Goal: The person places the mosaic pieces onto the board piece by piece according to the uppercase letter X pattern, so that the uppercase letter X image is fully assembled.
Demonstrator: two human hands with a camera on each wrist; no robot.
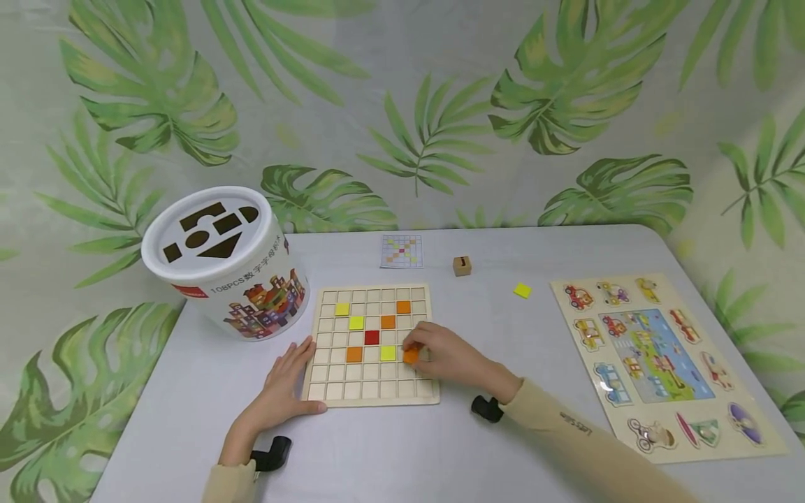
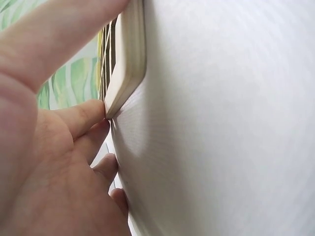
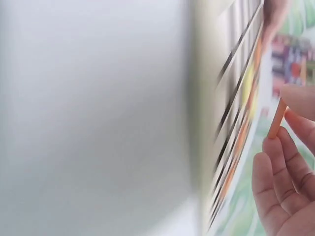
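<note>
A light wooden grid board (image 1: 371, 390) lies on the table with a red tile (image 1: 372, 337) near its middle. Around that sit several yellow and orange tiles, among them a yellow tile (image 1: 388, 353) and an orange tile (image 1: 355, 354). Over the board's right side, my right hand (image 1: 449, 355) pinches another orange tile (image 3: 278, 118) between thumb and fingers; the right wrist view shows it edge-on, above the grid. My left hand (image 1: 283, 388) rests with fingers extended along the board's left edge and its thumb at the front edge. In the left wrist view, fingertips touch the board's corner (image 2: 129, 64).
Behind the board are a small pattern card (image 1: 402, 251) and a wooden cube (image 1: 462, 265). One loose yellow tile (image 1: 522, 290) lies to the right. A large white bucket (image 1: 233, 279) stands at the left, and a picture puzzle board (image 1: 566, 307) lies at the right.
</note>
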